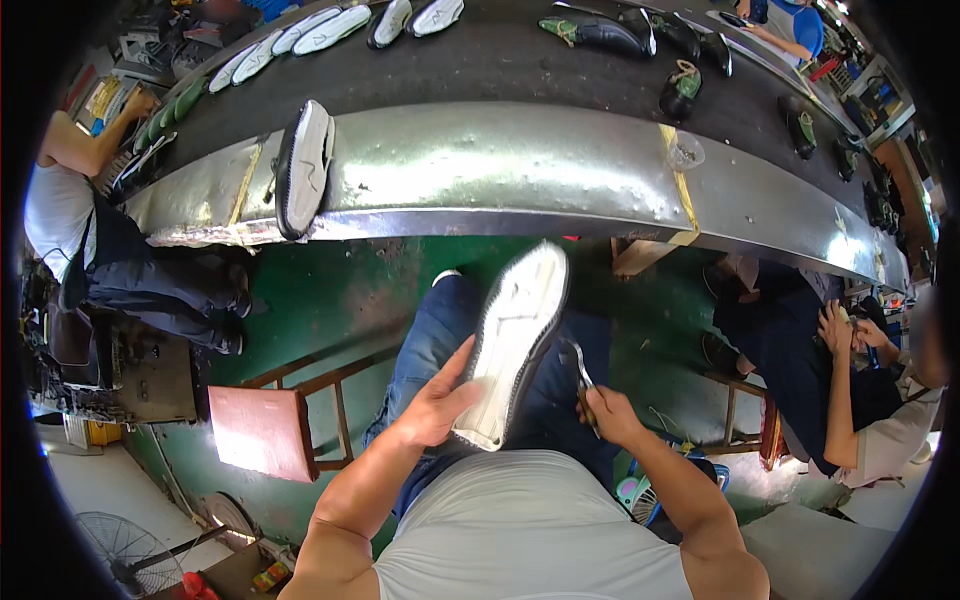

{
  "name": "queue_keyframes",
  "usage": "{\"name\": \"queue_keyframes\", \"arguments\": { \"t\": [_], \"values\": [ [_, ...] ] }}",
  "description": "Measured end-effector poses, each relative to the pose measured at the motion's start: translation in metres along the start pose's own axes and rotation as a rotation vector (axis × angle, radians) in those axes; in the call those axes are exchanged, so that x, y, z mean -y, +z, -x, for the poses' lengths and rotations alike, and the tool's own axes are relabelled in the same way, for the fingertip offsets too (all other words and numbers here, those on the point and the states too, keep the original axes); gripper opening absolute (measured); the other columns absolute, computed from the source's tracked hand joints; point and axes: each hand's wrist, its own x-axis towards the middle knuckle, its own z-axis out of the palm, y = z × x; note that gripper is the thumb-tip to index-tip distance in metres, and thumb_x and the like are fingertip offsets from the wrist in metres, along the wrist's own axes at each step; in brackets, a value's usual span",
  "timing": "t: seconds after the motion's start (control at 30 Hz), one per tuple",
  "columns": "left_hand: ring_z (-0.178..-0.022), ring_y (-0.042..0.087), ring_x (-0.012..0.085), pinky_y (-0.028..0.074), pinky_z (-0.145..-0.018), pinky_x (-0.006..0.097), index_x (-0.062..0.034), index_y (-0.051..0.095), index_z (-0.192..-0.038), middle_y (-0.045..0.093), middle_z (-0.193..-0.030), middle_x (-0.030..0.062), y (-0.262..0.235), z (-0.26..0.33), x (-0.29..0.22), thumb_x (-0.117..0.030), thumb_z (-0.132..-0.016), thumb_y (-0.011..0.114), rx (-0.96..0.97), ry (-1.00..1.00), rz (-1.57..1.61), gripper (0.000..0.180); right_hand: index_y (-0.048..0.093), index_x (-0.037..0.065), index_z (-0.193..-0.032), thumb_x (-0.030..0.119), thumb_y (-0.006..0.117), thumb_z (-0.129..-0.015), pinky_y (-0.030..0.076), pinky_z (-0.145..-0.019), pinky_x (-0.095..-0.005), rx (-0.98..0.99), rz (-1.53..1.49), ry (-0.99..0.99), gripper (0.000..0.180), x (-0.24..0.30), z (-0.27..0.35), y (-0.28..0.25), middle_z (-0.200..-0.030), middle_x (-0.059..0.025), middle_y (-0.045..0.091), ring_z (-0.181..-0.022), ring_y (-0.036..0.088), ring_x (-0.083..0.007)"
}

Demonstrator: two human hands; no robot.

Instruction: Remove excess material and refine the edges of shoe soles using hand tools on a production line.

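My left hand [440, 404] grips the heel half of a shoe [519, 325], thumb across its underside. The shoe is held over my lap, toe pointing away, its pale bottom turned up and its dark upper edge gathered around the rim. To the right, my right hand [610, 414] is closed around the handle of a hand tool with a curved metal head [579, 362], perhaps lasting pincers. The tool's head is close to the shoe's right side but apart from it. Another shoe [304, 172] lies across the metal ledge ahead, bottom facing right.
A dark conveyor belt [480, 72] carries white-bottomed and black-and-green shoes behind a shiny metal ledge [500, 165]. A clear small dish [686, 152] sits on the ledge. Co-workers sit at left [68, 200] and right [880, 400]. Stools [262, 433] and a fan [125, 560] stand nearby.
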Motion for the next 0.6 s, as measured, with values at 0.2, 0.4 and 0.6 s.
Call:
{"name": "queue_keyframes", "arguments": {
  "t": [0.2,0.4,0.6],
  "values": [
    [-0.113,0.065,0.0319,0.053,-0.098,0.047,-0.005,0.045,-0.143,0.06,-0.13,0.0161,0.025,-0.072,-0.066,-0.056,-0.101,0.046,-0.183,-0.099,0.441,0.066,0.068,0.004,-0.098,0.037,0.06,-0.095,0.056,-0.077,-0.0429,0.132,0.864,-0.222,0.034,0.069,0.032,-0.009,-0.095,-0.0132,0.07,-0.089,0.068,-0.0339],
    [-0.116,0.062,0.0379,0.05,-0.095,0.056,-0.0099,0.05,-0.14,0.062,-0.129,0.0157,0.032,-0.128,-0.069,-0.07,-0.097,0.033,0.044,0.057,0.338,0.076,0.07,0.004,-0.104,0.028,0.072,-0.086,0.055,-0.087,-0.0404,-0.227,0.718,-0.602,0.03,0.108,0.02,-0.029,-0.121,-0.0126,0.062,-0.107,0.063,-0.0302],
    [-0.115,0.062,0.036,0.051,-0.096,0.055,-0.0096,0.051,-0.138,0.063,-0.128,0.0149,0.042,-0.122,-0.071,-0.071,-0.098,0.029,0.01,0.061,0.356,0.076,0.066,0.002,-0.115,0.015,0.076,-0.084,0.055,-0.083,-0.0383,-0.376,0.365,-0.94,0.035,0.212,-0.01,-0.026,-0.119,-0.0155,0.06,-0.102,0.063,-0.0312]
  ]
}}
